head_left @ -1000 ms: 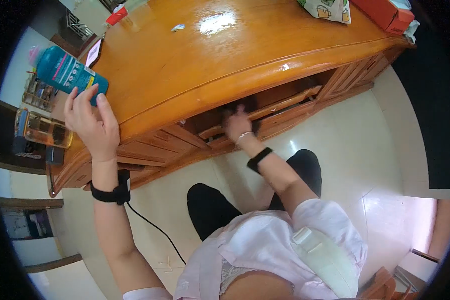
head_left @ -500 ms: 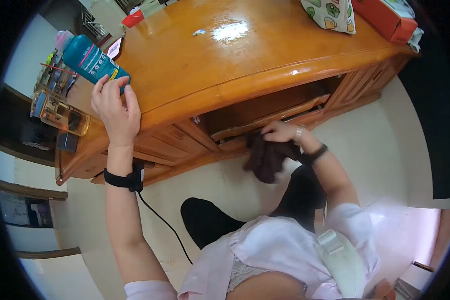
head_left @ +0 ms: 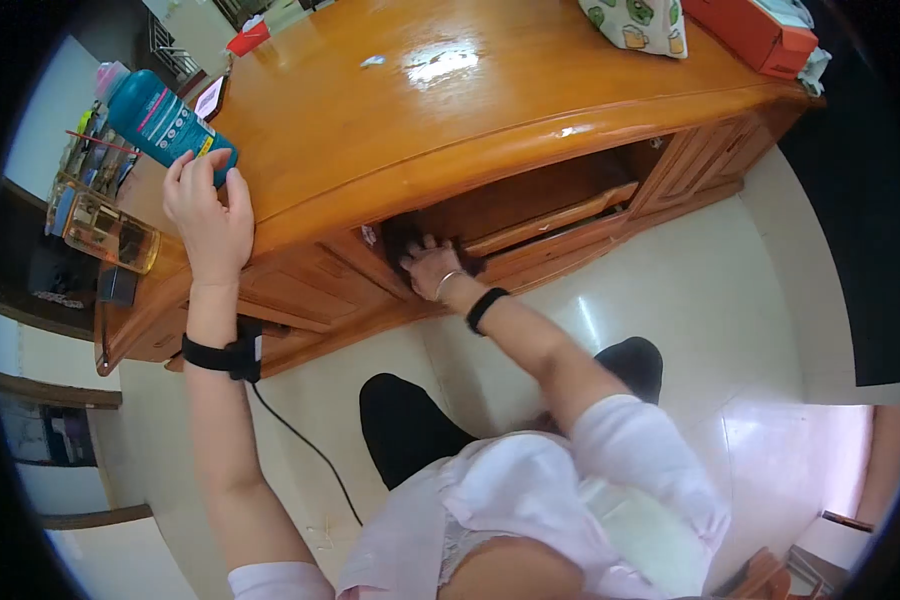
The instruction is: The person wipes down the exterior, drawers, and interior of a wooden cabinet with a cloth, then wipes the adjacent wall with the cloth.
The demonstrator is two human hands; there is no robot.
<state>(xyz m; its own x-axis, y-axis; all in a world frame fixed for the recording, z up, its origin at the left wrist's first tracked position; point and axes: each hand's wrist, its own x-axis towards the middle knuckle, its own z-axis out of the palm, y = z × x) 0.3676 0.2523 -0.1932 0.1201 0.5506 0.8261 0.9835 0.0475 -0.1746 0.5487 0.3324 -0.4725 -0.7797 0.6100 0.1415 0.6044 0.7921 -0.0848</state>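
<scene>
My left hand rests on the corner edge of the wooden cabinet top, fingers apart and loosely bent. Its fingertips are at the lower end of a teal bottle with a pink cap, which I do not see it grip. My right hand reaches into the left end of the open cabinet compartment. It presses a dark brown cloth against the inner left side of that opening. Part of the cloth is bunched under the palm and partly hidden by the fingers.
Behind the bottle lies a phone. A clear jar with amber liquid stands left of my left hand. A patterned fabric bag and a red box sit at the right. A black cable hangs from my left wrist strap.
My right hand has moved left with the brown cloth, from in front of the compartment into its left end. My left hand stays on the cabinet edge by the bottle. The view has shifted slightly.
</scene>
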